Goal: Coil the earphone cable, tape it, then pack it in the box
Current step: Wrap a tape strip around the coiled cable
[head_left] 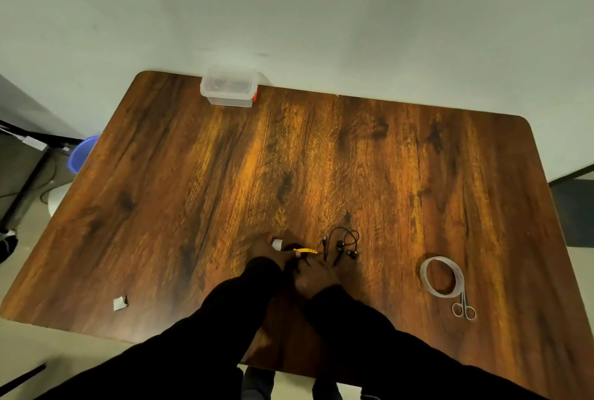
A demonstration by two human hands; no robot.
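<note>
My left hand [265, 253] and my right hand [313, 277] meet near the table's front middle. Between them sits a small dark bundle [292, 248], blurred, with a white piece [277, 244] at its left end and a yellow strip [305, 251] across it. The left fingers grip the bundle by the white piece, and the right fingers pinch the yellow strip. Just right of the hands a black earphone [342, 245] lies loose on the wooden table [353, 158], its cable in a loose loop. A clear plastic box [229, 88] with a red latch stands at the far edge, lid off.
A roll of clear tape [442, 276] lies at the front right with small scissors [463, 308] touching it. A pale scrap [120, 303] lies near the front left edge. Beyond the table's left side are a blue bin [80, 153] and a dark desk frame.
</note>
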